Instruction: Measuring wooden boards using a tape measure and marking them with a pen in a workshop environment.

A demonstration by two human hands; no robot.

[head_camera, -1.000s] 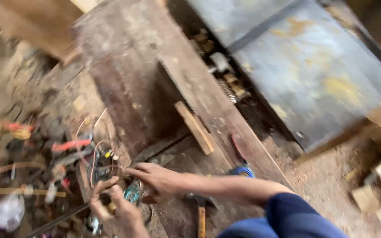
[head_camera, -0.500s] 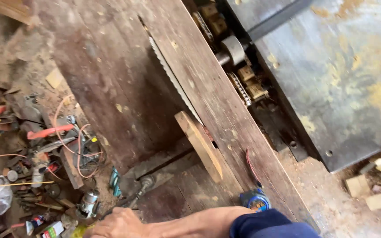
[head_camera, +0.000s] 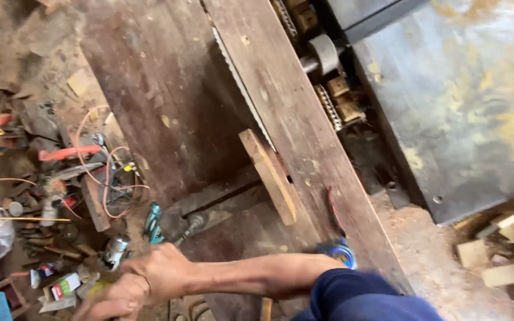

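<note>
While both hands are down among the clutter at the bench's near-left corner, nothing on the bench itself looks to be in work. The right hand (head_camera: 163, 270) reaches across from a blue sleeve (head_camera: 364, 297), knuckles up and fingers curled under. The left hand (head_camera: 111, 302) sits just below and beside it, blurred. I cannot tell whether either one grips anything; there is only a yellowish smear between them. Closest to them are the teal pliers (head_camera: 151, 223), a metal rod (head_camera: 193, 226) lying at the bench edge, and a small motor (head_camera: 115, 251), all just above the right hand and none plainly touched. As I judge it, this is a sorting or picking stage. The saw blade (head_camera: 242, 89) stands bare in its slot, and the wood block (head_camera: 268, 175) lies loose across the bench (head_camera: 168, 89) beside the blade, with no hand on it. The blue tape measure (head_camera: 341, 252) rests behind the forearm. Orange wires (head_camera: 108, 178) tangle over the floor litter to the left, a small box (head_camera: 60, 288) lies near the left hand, and offcuts (head_camera: 495, 261) are piled at the far right below the steel table (head_camera: 465, 101).
</note>
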